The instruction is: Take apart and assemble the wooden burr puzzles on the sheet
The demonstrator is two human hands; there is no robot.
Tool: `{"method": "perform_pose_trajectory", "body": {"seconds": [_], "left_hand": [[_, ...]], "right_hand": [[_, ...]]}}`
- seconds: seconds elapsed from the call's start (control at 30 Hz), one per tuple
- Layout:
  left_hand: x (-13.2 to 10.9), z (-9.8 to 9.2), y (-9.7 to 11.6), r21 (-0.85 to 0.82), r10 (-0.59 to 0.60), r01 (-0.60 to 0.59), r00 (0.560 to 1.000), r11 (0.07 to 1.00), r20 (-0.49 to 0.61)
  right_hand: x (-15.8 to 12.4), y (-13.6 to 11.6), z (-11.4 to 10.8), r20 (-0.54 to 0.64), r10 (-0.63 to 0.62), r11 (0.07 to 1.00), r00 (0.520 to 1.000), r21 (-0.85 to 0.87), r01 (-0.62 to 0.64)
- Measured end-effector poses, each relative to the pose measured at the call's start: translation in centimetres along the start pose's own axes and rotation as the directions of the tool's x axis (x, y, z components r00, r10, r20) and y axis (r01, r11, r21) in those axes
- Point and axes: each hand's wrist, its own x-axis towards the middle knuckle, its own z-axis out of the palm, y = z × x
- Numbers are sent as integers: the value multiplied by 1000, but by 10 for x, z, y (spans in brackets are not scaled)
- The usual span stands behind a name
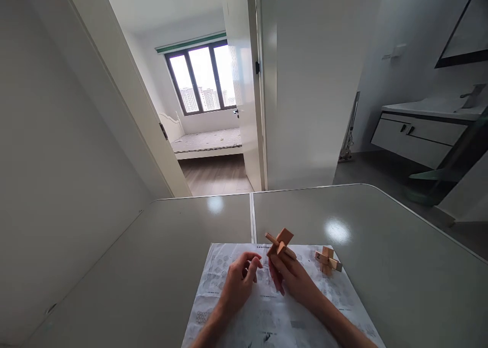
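My right hand [290,279] is closed on a small wooden interlocking puzzle [281,242], lifted just above a printed paper sheet [267,312] on the grey table [152,266]. My left hand [239,282] hovers over the sheet just to the left, fingers curled loosely with thumb and fingertips near each other, and I see nothing in them. A second wooden puzzle [328,259], a cross of notched sticks, rests on the sheet's far right corner, a short way right of my right hand.
The table has a seam [251,218] down its middle and a rounded far right corner. Beyond it an open doorway [213,134] leads to a room with a bed and window. A vanity cabinet [419,134] stands at right.
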Motion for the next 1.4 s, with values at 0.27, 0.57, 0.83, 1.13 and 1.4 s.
{"method": "perform_pose_trajectory", "body": {"seconds": [0.27, 0.57, 0.83, 1.13, 1.4], "left_hand": [[-3, -11, 12, -308, 74, -41, 993, 951, 95], [-2, -7, 1, -564, 187, 42, 921, 825, 342], [0, -8, -3, -603, 150, 85, 932, 793, 329], [4, -15, -5, -536, 6, 73, 990, 841, 144], [17, -8, -24, -796, -149, 51, 988, 604, -50]], "right_hand": [[-12, -5, 6, 136, -201, 856, 970, -457, 241], [-15, -4, 8, 207, -243, 748, 948, -582, 319], [-16, 0, 7, 259, -212, 716, 942, -615, 330], [-16, -5, 5, 199, -241, 748, 950, -585, 312], [-18, 1, 4, 105, -289, 706, 952, -648, 285]]}}
